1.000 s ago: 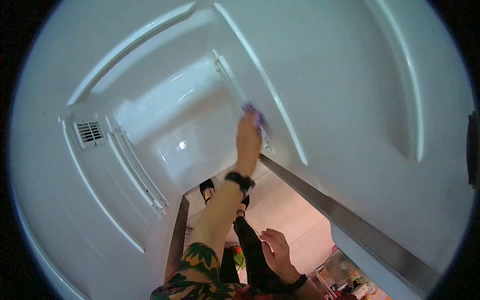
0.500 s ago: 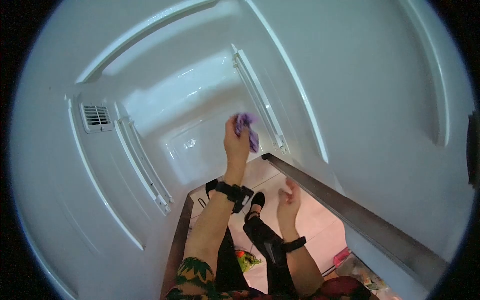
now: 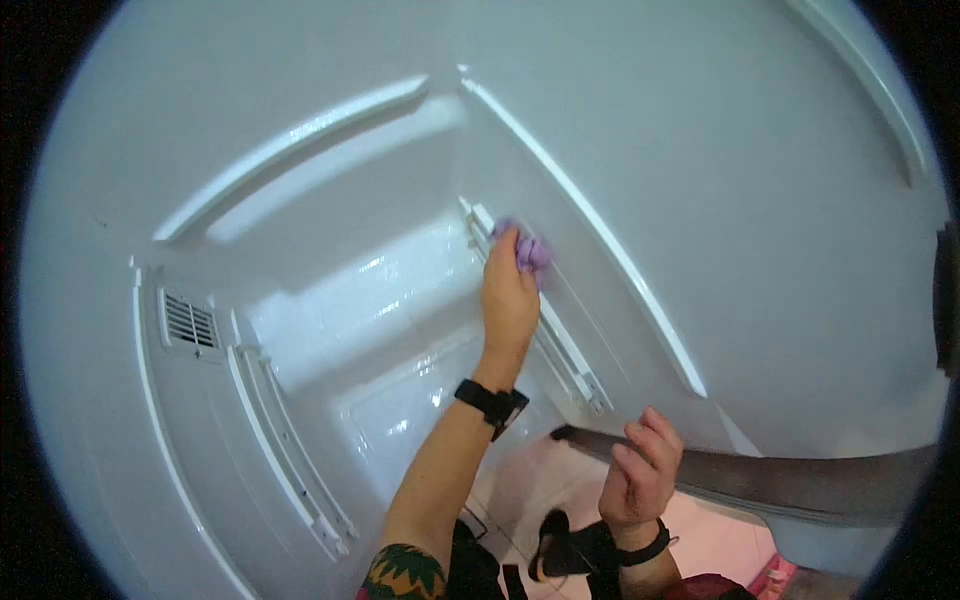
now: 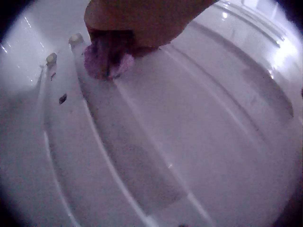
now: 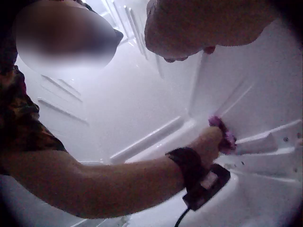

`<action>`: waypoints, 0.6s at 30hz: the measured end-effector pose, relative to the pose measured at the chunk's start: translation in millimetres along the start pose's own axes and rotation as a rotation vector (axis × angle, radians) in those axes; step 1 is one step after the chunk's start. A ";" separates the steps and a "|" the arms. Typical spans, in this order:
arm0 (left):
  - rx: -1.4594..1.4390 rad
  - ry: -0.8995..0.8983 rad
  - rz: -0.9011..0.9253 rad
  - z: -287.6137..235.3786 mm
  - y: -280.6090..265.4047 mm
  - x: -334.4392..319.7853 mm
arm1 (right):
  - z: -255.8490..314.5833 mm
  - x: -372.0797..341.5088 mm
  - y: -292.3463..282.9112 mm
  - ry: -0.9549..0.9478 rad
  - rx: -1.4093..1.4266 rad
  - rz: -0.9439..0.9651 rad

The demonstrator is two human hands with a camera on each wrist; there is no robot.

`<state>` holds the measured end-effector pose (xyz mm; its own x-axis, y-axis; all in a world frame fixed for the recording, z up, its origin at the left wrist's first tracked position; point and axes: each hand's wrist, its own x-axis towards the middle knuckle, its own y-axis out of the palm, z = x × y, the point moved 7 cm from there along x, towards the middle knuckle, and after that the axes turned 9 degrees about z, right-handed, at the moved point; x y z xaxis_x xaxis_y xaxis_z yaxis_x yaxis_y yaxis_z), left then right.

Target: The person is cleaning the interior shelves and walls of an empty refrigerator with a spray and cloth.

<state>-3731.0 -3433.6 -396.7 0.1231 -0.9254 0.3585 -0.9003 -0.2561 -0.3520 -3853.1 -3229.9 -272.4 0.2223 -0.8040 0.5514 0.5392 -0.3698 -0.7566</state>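
Observation:
My left hand [image 3: 510, 305] grips a crumpled purple cloth [image 3: 533, 254] against the inner side wall, at the upper part of a white shelf rail [image 3: 568, 345]. In the left wrist view, the cloth [image 4: 106, 61] bunches out beneath the curled fingers, close over the wall's long raised ridges. My right hand [image 3: 645, 470] is raised near the front edge on the right, its fingers loosely bent and nothing in them. The right wrist view has the right hand [image 5: 203, 26] at the top and the purple cloth [image 5: 225, 136] in the left hand farther off.
Around the hands is a white, glossy cabinet interior like a refrigerator's. A slotted vent [image 3: 190, 322] and another rail [image 3: 285, 450] are on the left wall. Longer raised ledges [image 3: 600, 235] run along the walls. A dark-edged strip [image 3: 800, 485] borders the opening at the right, above a tiled floor.
The left hand drew the cloth off the right-hand rail, then brought it back against it, higher up. My right hand rose and shifted right. The head view has shifted too.

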 end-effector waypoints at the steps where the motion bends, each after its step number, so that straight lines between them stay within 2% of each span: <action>1: 0.020 0.015 0.011 0.2 2.2 -8.4 | -0.9 -1.8 2.2 -0.028 -0.030 0.006; 3: 0.067 0.042 0.131 -7.5 10.8 -32.8 | -10.4 -12.1 2.3 -0.009 -0.052 -0.106; 5: 0.082 0.161 0.198 -19.0 11.2 -50.1 | -7.4 -16.0 -3.3 -0.043 -0.094 -0.145; 6: 0.088 0.214 0.172 -25.2 7.1 -52.2 | -8.0 -24.5 -6.0 -0.060 -0.077 -0.189; 8: -0.408 -0.133 0.187 -12.7 3.9 -52.1 | -3.9 -37.9 -15.2 -0.119 -0.134 -0.298; 9: -0.412 -0.098 0.178 -25.8 1.3 -48.2 | -0.8 -47.2 -21.6 -0.148 -0.186 -0.365; 11: -0.718 0.153 -0.201 -67.0 -35.0 -42.4 | -4.6 -60.6 -30.3 -0.203 -0.220 -0.354; 13: -0.755 0.247 -0.181 -106.6 -44.2 -41.3 | -3.2 -70.3 -41.1 -0.152 -0.398 -0.425; 15: -0.212 0.816 -0.167 -171.0 -46.9 -55.0 | -1.0 -70.6 -54.0 -0.132 -0.448 -0.418; 16: -0.117 0.934 -0.109 -184.5 -37.3 -56.3 | -2.7 -68.5 -59.9 -0.099 -0.475 -0.434; 18: -0.073 0.918 -0.161 -174.8 -33.3 -39.9 | -10.5 -67.3 -65.8 -0.075 -0.507 -0.444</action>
<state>-3778.9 -3339.3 -248.1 -0.1014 -0.2895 0.9518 -0.9287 -0.3155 -0.1948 -3912.1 -3156.4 -263.4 0.1334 -0.4976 0.8571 0.1492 -0.8449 -0.5138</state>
